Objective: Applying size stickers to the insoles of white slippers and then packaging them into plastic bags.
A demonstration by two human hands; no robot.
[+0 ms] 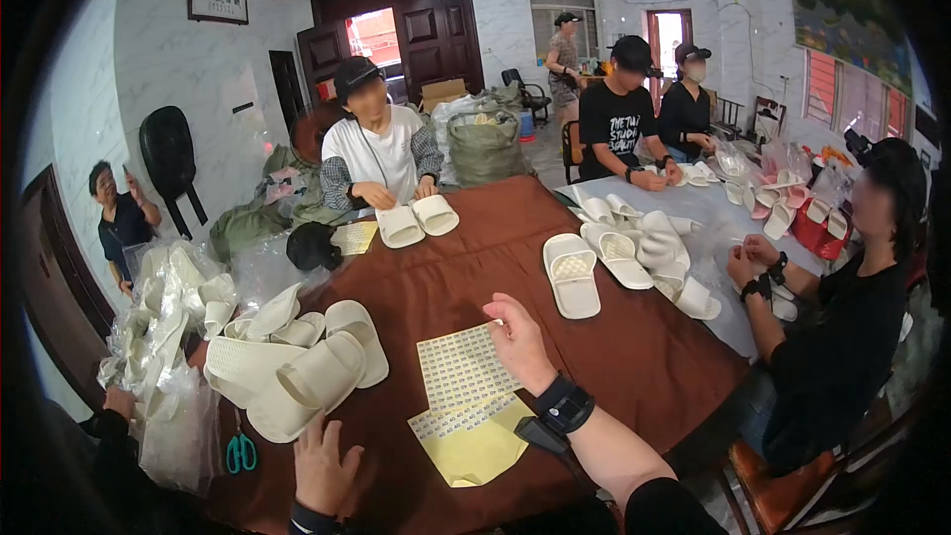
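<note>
My left hand (325,464) is open with fingers apart, its fingertips at the near edge of a cream slipper (287,404) in the pile on the left. My right hand (522,345) is bent inward, its fingers curled together at the upper right edge of a sheet of small printed stickers (458,365); what lies between the fingertips is hidden. Under that sheet's lower end lies another yellow sticker sheet (466,451) with a strip of stickers along its top. A single cream slipper (572,277) with a quilted-looking insole rests beyond my right hand.
Teal-handled scissors (241,453) lie beside bagged slippers (173,317) at left. Across the brown cloth (446,272), a co-worker (371,149) handles a pair of cream slippers (416,222). More slippers (644,248) are heaped at right, near another seated co-worker (842,277).
</note>
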